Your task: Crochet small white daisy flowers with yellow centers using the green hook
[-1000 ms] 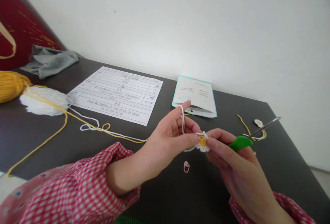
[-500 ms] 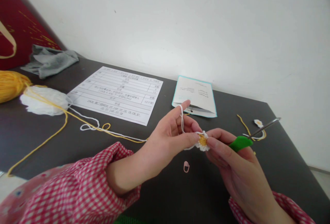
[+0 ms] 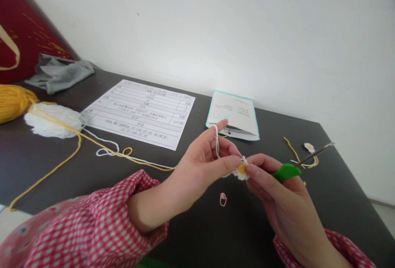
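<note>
A small crocheted flower (image 3: 242, 171), yellow in the centre with white petals, is pinched between both hands above the dark table. My left hand (image 3: 210, 157) grips its left edge with thumb and fingers, and white yarn (image 3: 217, 144) loops over the raised index finger. At the flower's right edge, the thumb and index finger of my right hand (image 3: 277, 189) close on it. That hand also keeps a crochet hook (image 3: 286, 172) with a green handle, its metal tip pointing up and right, away from the flower. Below lies a pink stitch marker (image 3: 223, 199).
Balls of yellow yarn (image 3: 15, 101) and white yarn (image 3: 51, 120) sit at left, their strands crossing the table. Behind are a printed sheet (image 3: 138, 113), a white packet (image 3: 233, 113), grey cloth (image 3: 63, 72) and a red bag (image 3: 27, 29). Another small flower (image 3: 309, 147) lies at right.
The flower has turned and shifted very slightly left between my fingers, with the left thumb a little further over it. The hook has dipped slightly.
</note>
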Available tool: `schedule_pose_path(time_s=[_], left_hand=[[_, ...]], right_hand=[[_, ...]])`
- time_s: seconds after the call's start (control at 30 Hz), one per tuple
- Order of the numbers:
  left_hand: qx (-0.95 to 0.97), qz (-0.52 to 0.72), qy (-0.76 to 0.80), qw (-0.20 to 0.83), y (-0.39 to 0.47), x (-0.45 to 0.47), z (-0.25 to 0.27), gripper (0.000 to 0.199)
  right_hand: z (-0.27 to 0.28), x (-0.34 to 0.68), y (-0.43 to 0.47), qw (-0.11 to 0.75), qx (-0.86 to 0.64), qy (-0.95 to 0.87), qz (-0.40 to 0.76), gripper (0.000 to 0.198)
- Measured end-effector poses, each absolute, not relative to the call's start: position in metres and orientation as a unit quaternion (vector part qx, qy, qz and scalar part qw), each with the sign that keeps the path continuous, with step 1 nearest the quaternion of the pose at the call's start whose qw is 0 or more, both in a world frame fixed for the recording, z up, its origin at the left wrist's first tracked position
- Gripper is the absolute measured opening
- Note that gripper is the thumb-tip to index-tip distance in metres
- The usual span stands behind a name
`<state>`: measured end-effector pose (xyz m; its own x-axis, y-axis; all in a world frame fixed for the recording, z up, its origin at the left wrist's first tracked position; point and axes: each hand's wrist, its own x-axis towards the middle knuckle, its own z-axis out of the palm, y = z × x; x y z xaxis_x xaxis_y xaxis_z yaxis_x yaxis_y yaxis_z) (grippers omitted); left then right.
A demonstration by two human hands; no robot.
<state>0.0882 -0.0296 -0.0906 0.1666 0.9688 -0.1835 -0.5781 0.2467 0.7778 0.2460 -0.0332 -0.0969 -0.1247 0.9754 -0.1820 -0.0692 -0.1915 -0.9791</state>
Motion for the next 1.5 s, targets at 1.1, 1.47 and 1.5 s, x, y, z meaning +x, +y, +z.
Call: schedule_pose_path(time_s=[1.1, 1.47, 1.5], left_hand=[[0.274, 0.552, 0.348, 0.706, -0.0284, 0.0878, -0.0914, 0.079], [0.279, 0.547, 0.351, 0.707, -0.0283, 0.0877, -0.0900, 0.076], [0.279, 0.547, 0.352, 0.707, -0.0281, 0.0874, -0.0900, 0.076]], right_hand=[[-0.1001, 0.2472, -0.0330, 0.443, -0.477, -0.454, 0.609, 0.022], [-0.1002, 0.2489, -0.0361, 0.440, -0.482, -0.466, 0.597, 0.025], [-0.1005, 0.2491, -0.0363, 0.440, -0.483, -0.466, 0.596, 0.025]])
